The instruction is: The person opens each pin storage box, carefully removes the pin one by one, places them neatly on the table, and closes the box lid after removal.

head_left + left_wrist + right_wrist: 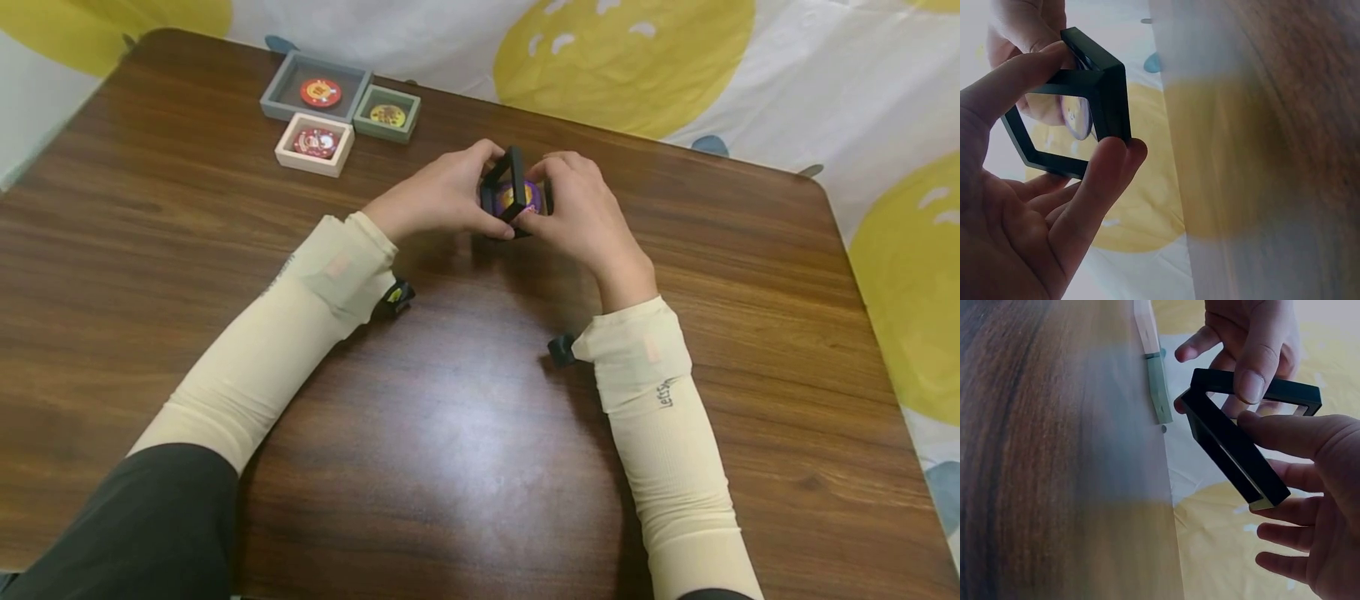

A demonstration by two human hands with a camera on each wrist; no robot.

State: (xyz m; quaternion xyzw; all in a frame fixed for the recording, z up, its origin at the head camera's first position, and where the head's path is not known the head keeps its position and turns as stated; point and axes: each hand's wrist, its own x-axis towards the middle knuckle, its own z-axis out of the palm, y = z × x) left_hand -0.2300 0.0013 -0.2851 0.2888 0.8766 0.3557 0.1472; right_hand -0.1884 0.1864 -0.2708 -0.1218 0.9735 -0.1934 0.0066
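A black hinged display frame (517,177) is held above the table in both hands, its two halves spread apart in a V. A round purple and yellow chip (533,197) shows between the halves; in the left wrist view the chip (1077,119) appears through the frame's window. My left hand (448,193) grips one half of the frame (1113,103), thumb on one edge and fingertips on the opposite edge. My right hand (583,207) pinches the other half, seen in the right wrist view as the lower dark half (1235,447).
At the back left of the wooden table (450,467) lie a grey-blue frame (274,93) with a red chip, a small green frame (386,130) with a yellow chip, and a cream frame (309,163) with a red chip. A patterned cloth (420,42) hangs behind.
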